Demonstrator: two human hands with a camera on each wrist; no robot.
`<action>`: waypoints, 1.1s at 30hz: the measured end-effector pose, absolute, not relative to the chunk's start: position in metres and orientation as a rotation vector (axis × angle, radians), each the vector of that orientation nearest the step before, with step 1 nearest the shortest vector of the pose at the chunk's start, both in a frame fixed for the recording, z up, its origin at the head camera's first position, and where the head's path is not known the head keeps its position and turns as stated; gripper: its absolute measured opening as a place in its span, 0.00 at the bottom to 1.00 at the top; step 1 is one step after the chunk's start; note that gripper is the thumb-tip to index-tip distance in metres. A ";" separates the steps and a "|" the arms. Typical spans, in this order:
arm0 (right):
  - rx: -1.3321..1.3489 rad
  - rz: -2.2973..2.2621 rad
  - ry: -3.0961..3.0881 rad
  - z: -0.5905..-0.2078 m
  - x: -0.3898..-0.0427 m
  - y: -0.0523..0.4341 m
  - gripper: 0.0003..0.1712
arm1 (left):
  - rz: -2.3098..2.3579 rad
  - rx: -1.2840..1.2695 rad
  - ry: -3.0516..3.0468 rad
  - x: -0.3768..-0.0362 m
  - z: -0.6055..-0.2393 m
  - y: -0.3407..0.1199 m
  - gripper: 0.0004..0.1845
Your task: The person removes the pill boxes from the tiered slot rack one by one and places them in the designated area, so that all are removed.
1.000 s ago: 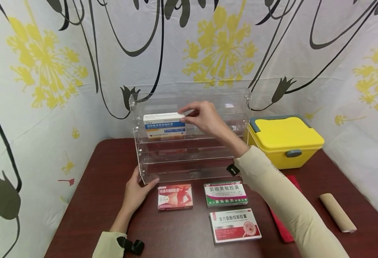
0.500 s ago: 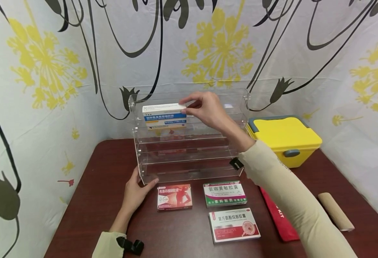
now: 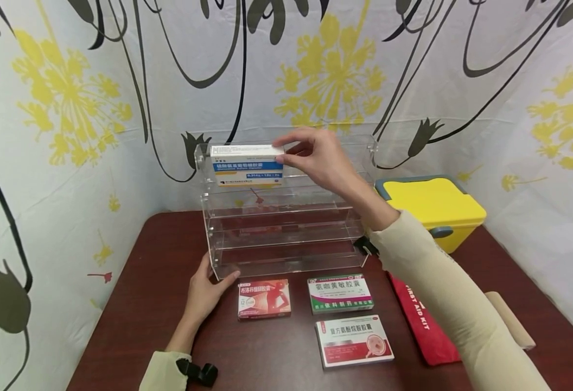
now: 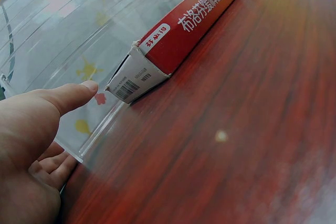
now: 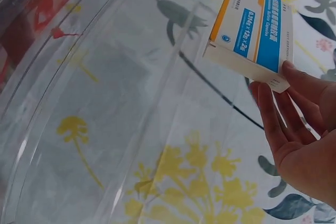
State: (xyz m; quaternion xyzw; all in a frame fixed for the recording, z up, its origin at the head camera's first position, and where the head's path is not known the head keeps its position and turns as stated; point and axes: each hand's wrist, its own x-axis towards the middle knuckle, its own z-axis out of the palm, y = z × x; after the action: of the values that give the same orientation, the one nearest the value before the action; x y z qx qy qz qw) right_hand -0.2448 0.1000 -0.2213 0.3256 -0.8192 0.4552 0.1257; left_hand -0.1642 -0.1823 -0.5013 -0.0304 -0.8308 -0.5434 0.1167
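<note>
Blue-and-white medicine box (image 3: 247, 164) lies long axis three-to-nine, pinched at its three o'clock end by the right hand (image 3: 318, 160), level with the acrylic rack's (image 3: 286, 239) top tier; left hand (image 3: 207, 290), fingers relaxed, steadies the rack's seven o'clock corner.

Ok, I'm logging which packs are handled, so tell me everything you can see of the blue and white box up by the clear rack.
The blue and white box is a flat cardboard medicine carton: white top, blue band with white print, orange strip along the lower edge. It looks closed and undamaged. It is held level, long side across, at the clear rack's top tier. The right hand pinches its right end with the fingers.
</note>
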 end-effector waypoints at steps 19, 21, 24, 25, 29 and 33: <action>1.161 1.367 -2.376 -0.295 -0.175 0.124 0.15 | -1.588 -0.083 -2.432 -0.167 -0.503 -0.184 0.46; 1.160 1.392 -2.398 -0.309 -0.167 0.126 0.15 | -1.573 -0.103 -2.419 -0.168 -0.503 -0.184 0.46; 1.137 1.439 -2.441 -0.331 -0.154 0.127 0.15 | -1.553 -0.129 -2.402 -0.169 -0.502 -0.184 0.45; 1.136 1.452 -2.450 -0.338 -0.150 0.127 0.14 | -1.552 -0.132 -2.401 -0.169 -0.501 -0.184 0.45; 1.138 1.438 -2.476 -0.365 -0.137 0.128 0.14 | -1.566 -0.105 -2.436 -0.167 -0.500 -0.183 0.46; 1.123 1.444 -2.534 -0.384 -0.122 0.132 0.14 | -1.592 -0.074 -2.455 -0.166 -0.502 -0.183 0.49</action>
State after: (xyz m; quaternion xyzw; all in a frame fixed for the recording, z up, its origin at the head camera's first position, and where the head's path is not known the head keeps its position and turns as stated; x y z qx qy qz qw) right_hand -0.1222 0.1317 -0.3839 0.3594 -0.8108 0.4620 0.0084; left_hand -0.1660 -0.1825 -0.5019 -0.0252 -0.8340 -0.5407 0.1071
